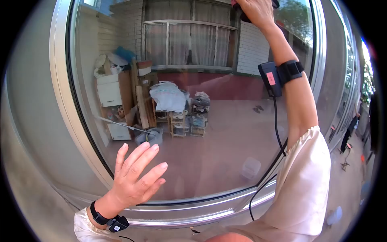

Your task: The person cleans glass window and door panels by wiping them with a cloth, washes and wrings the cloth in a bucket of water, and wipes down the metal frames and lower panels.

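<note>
A large window pane [225,141] in a metal frame [60,80] fills the middle of the head view. My left hand [137,173] is raised near the pane's lower left, fingers spread, holding nothing. Up at the top edge of the view, my right hand [258,12] is closed on a dark object [276,4] with some pink on it, close to the upper right of the glass. Most of that object is cut off or hidden by the hand. Each forearm has a black strap with a small box and a cable.
Through or in the glass show a white cabinet [109,92], shelves with items, a curtained window and a clear plastic tub [250,167]. A metal sill [181,213] runs below the pane. Far right, a dark-clothed person [350,131] is outside near a pale container [334,216].
</note>
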The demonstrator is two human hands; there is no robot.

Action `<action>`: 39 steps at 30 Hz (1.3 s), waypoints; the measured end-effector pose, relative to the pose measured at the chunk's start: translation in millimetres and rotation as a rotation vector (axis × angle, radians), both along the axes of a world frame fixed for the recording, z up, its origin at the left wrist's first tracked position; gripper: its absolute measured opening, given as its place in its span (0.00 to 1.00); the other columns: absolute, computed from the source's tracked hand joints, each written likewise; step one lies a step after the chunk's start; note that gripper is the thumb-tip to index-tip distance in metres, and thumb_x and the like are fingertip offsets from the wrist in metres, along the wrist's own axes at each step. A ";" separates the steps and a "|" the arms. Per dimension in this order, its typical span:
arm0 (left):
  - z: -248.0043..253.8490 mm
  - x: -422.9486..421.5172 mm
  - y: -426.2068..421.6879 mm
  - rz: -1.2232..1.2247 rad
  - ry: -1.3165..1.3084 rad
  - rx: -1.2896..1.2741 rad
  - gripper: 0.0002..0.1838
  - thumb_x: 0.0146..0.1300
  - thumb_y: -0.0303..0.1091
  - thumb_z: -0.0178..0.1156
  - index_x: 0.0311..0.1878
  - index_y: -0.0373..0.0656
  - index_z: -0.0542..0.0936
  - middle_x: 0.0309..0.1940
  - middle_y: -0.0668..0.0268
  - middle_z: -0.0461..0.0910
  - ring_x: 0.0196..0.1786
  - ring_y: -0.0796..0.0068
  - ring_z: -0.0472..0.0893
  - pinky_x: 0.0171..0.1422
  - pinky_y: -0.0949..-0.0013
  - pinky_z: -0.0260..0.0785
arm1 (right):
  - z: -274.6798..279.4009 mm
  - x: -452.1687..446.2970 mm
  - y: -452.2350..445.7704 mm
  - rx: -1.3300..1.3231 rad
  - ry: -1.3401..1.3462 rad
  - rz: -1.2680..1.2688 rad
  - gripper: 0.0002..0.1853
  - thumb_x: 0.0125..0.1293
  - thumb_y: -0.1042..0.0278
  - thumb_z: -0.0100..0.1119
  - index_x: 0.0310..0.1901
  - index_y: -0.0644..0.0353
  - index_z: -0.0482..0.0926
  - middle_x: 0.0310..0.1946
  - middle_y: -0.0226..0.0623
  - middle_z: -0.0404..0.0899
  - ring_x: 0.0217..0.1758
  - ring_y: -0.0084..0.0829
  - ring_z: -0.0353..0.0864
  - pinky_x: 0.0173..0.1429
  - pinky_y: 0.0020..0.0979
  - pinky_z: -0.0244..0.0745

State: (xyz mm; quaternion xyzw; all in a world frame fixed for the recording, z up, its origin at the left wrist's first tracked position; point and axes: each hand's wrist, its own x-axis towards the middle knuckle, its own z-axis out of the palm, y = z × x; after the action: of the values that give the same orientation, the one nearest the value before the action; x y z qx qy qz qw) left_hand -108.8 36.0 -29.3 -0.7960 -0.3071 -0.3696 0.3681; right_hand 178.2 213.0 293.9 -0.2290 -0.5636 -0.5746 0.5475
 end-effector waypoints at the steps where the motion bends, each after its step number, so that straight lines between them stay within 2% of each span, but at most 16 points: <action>1: -1.2 8.3 -2.4 -0.129 -0.100 -0.064 0.21 0.53 0.38 0.64 0.52 0.54 0.77 0.53 0.61 0.74 0.56 0.60 0.74 0.64 0.49 0.57 | -32.8 -2.3 -5.7 0.017 -0.098 0.000 0.30 0.67 0.46 0.44 0.64 0.57 0.64 0.67 0.45 0.58 0.72 0.44 0.52 0.70 0.42 0.48; 5: -3.3 23.7 -24.8 -0.670 -0.018 -0.603 0.18 0.52 0.35 0.65 0.48 0.57 0.77 0.46 0.73 0.76 0.51 0.73 0.76 0.55 0.56 0.68 | -202.4 -7.3 -19.4 -0.318 -0.422 0.064 0.30 0.59 0.42 0.53 0.62 0.43 0.67 0.67 0.31 0.59 0.71 0.36 0.55 0.67 0.53 0.46; 8: -11.5 33.0 -38.7 -1.063 0.051 -0.837 0.09 0.53 0.35 0.65 0.38 0.47 0.84 0.45 0.66 0.78 0.48 0.66 0.76 0.57 0.60 0.67 | -335.3 10.7 -16.4 -0.508 -0.721 0.017 0.33 0.54 0.40 0.57 0.62 0.38 0.65 0.65 0.24 0.61 0.70 0.25 0.56 0.73 0.46 0.35; 10: -24.4 34.2 -40.9 -1.408 0.261 -1.004 0.29 0.59 0.52 0.59 0.59 0.44 0.71 0.60 0.55 0.68 0.61 0.46 0.67 0.61 0.44 0.59 | -386.6 31.5 -15.7 -0.527 -0.848 0.011 0.31 0.56 0.42 0.57 0.62 0.37 0.66 0.64 0.20 0.62 0.69 0.22 0.59 0.72 0.41 0.39; 11: -26.1 35.0 -42.8 -1.411 0.263 -0.996 0.29 0.59 0.52 0.59 0.59 0.44 0.71 0.60 0.55 0.68 0.61 0.46 0.67 0.61 0.44 0.59 | -397.6 42.9 -11.2 -0.555 -0.867 0.024 0.29 0.57 0.43 0.57 0.61 0.37 0.67 0.62 0.21 0.65 0.67 0.23 0.62 0.70 0.41 0.42; 14: -29.9 43.7 -49.3 -1.302 0.266 -1.115 0.30 0.59 0.51 0.60 0.58 0.39 0.71 0.56 0.53 0.70 0.58 0.48 0.70 0.62 0.51 0.61 | -358.0 75.6 -5.8 -0.506 -0.783 0.021 0.27 0.55 0.43 0.57 0.58 0.38 0.70 0.59 0.25 0.69 0.64 0.27 0.65 0.70 0.42 0.45; 17: -27.6 58.0 -51.2 -1.289 0.309 -1.153 0.30 0.59 0.49 0.60 0.58 0.36 0.70 0.55 0.53 0.70 0.56 0.51 0.71 0.61 0.54 0.62 | -252.1 89.0 -4.5 -0.370 -0.461 -0.006 0.27 0.55 0.44 0.55 0.55 0.43 0.73 0.61 0.32 0.67 0.67 0.37 0.62 0.71 0.49 0.43; 20: -16.3 62.7 -50.5 -1.307 0.146 -0.927 0.25 0.61 0.39 0.60 0.56 0.32 0.70 0.52 0.52 0.72 0.54 0.53 0.72 0.59 0.56 0.65 | -138.2 88.0 4.9 -0.159 -0.282 0.041 0.28 0.60 0.50 0.53 0.62 0.48 0.67 0.66 0.35 0.62 0.70 0.42 0.57 0.67 0.43 0.57; 21: -15.4 66.5 -49.1 -1.299 0.129 -0.926 0.25 0.61 0.39 0.60 0.56 0.32 0.70 0.52 0.52 0.72 0.54 0.53 0.72 0.59 0.56 0.65 | -102.4 93.5 17.6 -0.158 -0.217 0.018 0.29 0.64 0.50 0.47 0.64 0.52 0.64 0.68 0.38 0.58 0.73 0.41 0.51 0.72 0.41 0.48; 25: -19.8 81.3 -43.4 -1.360 0.067 -0.865 0.24 0.61 0.38 0.60 0.55 0.32 0.71 0.50 0.52 0.73 0.55 0.54 0.73 0.59 0.57 0.65 | -5.6 87.1 22.1 -0.085 0.068 0.015 0.27 0.68 0.49 0.44 0.63 0.57 0.65 0.67 0.45 0.59 0.71 0.46 0.54 0.71 0.41 0.47; 29: -24.2 92.3 -36.4 -1.301 0.135 -1.048 0.22 0.60 0.37 0.61 0.54 0.32 0.73 0.52 0.52 0.72 0.55 0.53 0.73 0.60 0.56 0.65 | -34.2 71.1 23.0 -0.049 0.032 -0.025 0.28 0.68 0.48 0.44 0.64 0.58 0.65 0.66 0.46 0.60 0.71 0.46 0.53 0.71 0.41 0.48; 33: -28.3 109.0 -18.8 -1.306 0.179 -0.980 0.24 0.60 0.39 0.61 0.55 0.33 0.72 0.54 0.53 0.72 0.57 0.54 0.72 0.62 0.55 0.63 | -166.8 55.2 3.3 -0.164 -0.265 0.035 0.29 0.61 0.44 0.51 0.62 0.46 0.68 0.66 0.33 0.61 0.70 0.39 0.55 0.65 0.48 0.50; 35: -35.0 121.7 -13.4 -1.251 0.256 -0.602 0.31 0.60 0.43 0.62 0.61 0.37 0.67 0.57 0.56 0.71 0.62 0.58 0.69 0.67 0.56 0.59 | -245.1 59.5 -6.1 -0.400 -0.382 0.037 0.30 0.56 0.41 0.54 0.60 0.41 0.69 0.66 0.30 0.62 0.70 0.36 0.56 0.69 0.51 0.44; 36: -36.6 126.5 -13.9 -1.281 0.275 -0.622 0.31 0.60 0.43 0.62 0.61 0.37 0.67 0.57 0.56 0.71 0.62 0.58 0.69 0.67 0.56 0.59 | -283.1 65.5 -4.9 -0.456 -0.441 0.038 0.30 0.55 0.41 0.55 0.60 0.39 0.69 0.64 0.27 0.63 0.69 0.34 0.59 0.71 0.50 0.40; 38: -34.5 129.4 -12.0 -1.066 0.218 -0.571 0.07 0.56 0.33 0.62 0.39 0.47 0.83 0.46 0.69 0.78 0.50 0.71 0.75 0.55 0.61 0.70 | -341.4 81.7 0.6 -0.476 -0.489 0.067 0.31 0.50 0.41 0.59 0.58 0.36 0.70 0.61 0.24 0.66 0.64 0.29 0.64 0.72 0.49 0.38; 39: -32.7 133.0 -9.4 -1.086 0.224 -0.577 0.07 0.56 0.33 0.62 0.39 0.47 0.83 0.46 0.69 0.78 0.50 0.71 0.75 0.55 0.61 0.70 | -363.0 94.0 4.2 -0.483 -0.459 0.071 0.31 0.48 0.41 0.61 0.56 0.36 0.72 0.59 0.23 0.68 0.64 0.29 0.65 0.72 0.49 0.38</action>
State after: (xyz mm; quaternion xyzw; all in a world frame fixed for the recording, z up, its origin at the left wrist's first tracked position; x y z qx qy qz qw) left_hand 24.2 26.6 -62.0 -0.9398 0.0944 -0.3204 -0.0722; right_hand 272.2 217.2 -69.1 -0.1971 -0.7998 -0.4416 0.3556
